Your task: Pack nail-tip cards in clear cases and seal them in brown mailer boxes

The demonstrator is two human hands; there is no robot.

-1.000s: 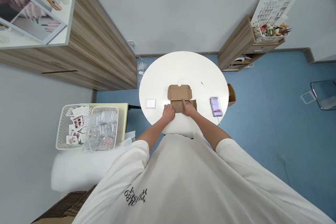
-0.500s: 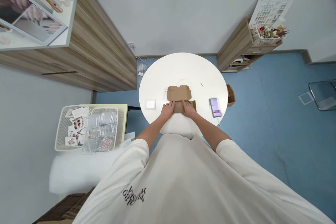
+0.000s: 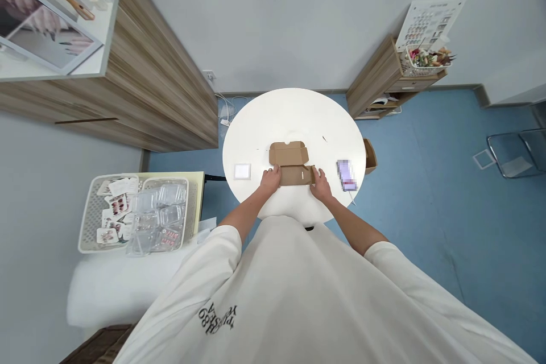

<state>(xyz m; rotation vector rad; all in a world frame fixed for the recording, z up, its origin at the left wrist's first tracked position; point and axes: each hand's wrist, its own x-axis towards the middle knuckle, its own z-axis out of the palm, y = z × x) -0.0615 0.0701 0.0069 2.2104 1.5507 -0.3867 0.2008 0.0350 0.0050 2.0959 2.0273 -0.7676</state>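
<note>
A flat brown cardboard mailer box (image 3: 292,164) lies partly folded near the front of a round white table (image 3: 294,119). My left hand (image 3: 271,180) grips the box's left end, fingers curled over its edge. My right hand (image 3: 322,185) pinches the flap at the box's right end. The far panel of the box lies open and flat toward the table's middle.
A small white square card (image 3: 242,171) lies left of the box, a phone (image 3: 346,174) to its right. A small brown box (image 3: 369,155) sits beyond the table's right edge. A basket of clear plastic cases (image 3: 140,213) stands at my left. Wooden cabinets flank the table.
My right hand has slid from the box's middle to its right end flap. My left hand moved onto the box's left end. The view has shifted slightly.
</note>
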